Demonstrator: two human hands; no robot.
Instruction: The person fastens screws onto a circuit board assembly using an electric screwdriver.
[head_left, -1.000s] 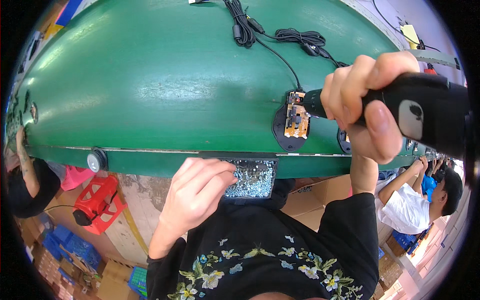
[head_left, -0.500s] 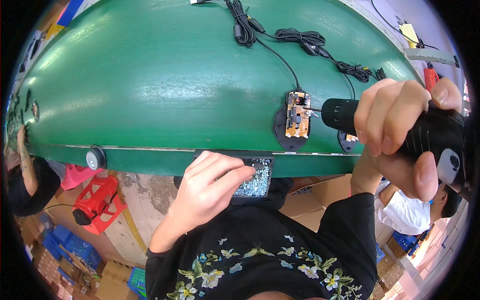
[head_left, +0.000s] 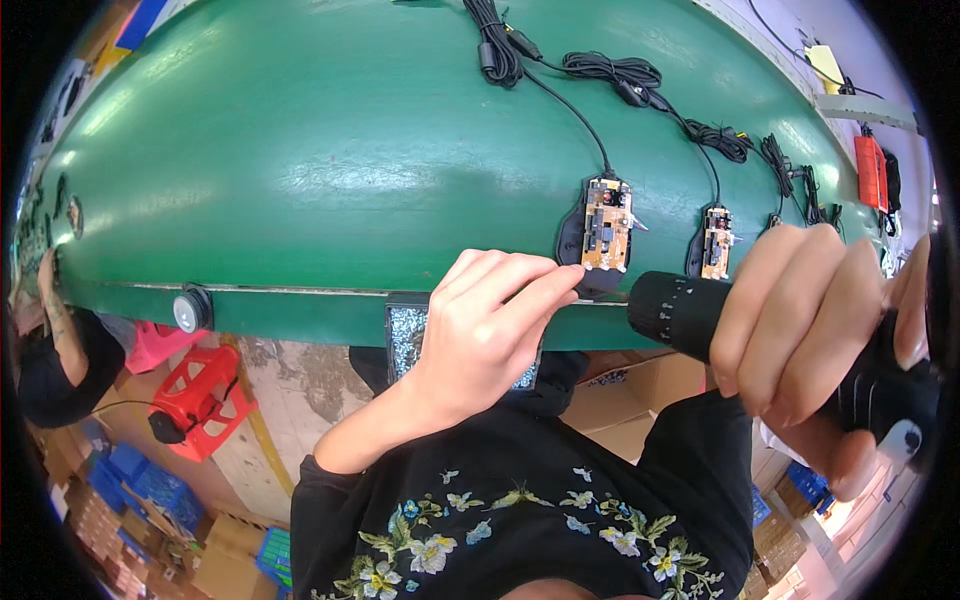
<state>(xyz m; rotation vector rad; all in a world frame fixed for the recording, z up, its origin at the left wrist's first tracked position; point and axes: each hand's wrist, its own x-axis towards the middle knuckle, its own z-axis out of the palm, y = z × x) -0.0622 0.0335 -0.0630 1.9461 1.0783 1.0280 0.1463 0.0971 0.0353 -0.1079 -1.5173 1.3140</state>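
Note:
My right hand (head_left: pixel 800 325) is wrapped round a black electric screwdriver (head_left: pixel 675 310), which points left with its thin bit near the table edge. My left hand (head_left: pixel 480 330) reaches up to the near end of a tan circuit board (head_left: pixel 607 225), thumb and forefinger pinched together; whatever they hold is too small or hidden to make out. The board lies on a black mouse-shaped base (head_left: pixel 568 240) with a black cable attached. Below the left hand, and partly covered by it, is a dark tray (head_left: pixel 405 335) of small shiny screws.
A second board on a black base (head_left: pixel 715 243) lies to the right, with more beyond. Bundled black cables (head_left: pixel 615 72) run along the far side. A round grey-white device (head_left: pixel 190 311) sits at the green table's (head_left: pixel 330 200) front edge. Red stool (head_left: pixel 200 400) and another person's arm (head_left: pixel 60 325) are left.
My left hand has moved from the screw tray up to the board's near end. The screwdriver has drawn back toward me, off the board's far part. The board has shifted slightly right.

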